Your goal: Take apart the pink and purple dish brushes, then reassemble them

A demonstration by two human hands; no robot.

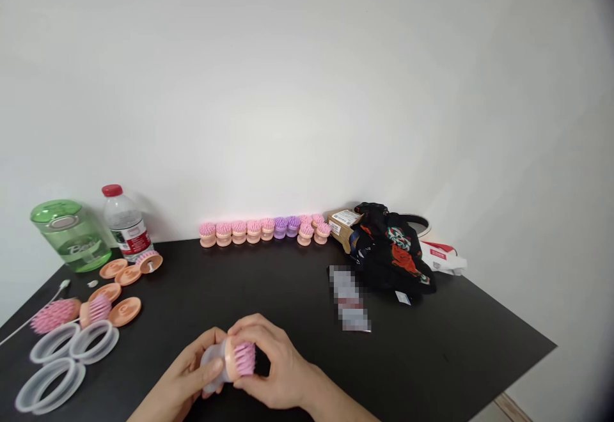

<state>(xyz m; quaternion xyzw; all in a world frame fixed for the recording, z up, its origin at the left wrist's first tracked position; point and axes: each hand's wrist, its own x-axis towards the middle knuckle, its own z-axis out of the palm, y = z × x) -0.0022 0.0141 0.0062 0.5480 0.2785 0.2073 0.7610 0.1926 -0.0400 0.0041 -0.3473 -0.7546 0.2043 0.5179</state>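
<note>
Near the front edge of the black table, both hands hold one brush on its side, its pink bristles facing right. My left hand (192, 371) is closed around the translucent cup (214, 359) at the left end. The fingers of my right hand (281, 361) wrap round the peach rim of the pink brush (243, 359), touching its top and bottom. The cup and the brush meet; whether they are locked together cannot be seen.
Translucent rings (50, 385), peach discs (125, 311) and loose pink brushes (56, 315) lie left, before a green container (71, 236) and a bottle (127, 224). Brushes (238, 233) line the wall. A box (341, 225), black bag (393, 249) and packet (349, 299) are right.
</note>
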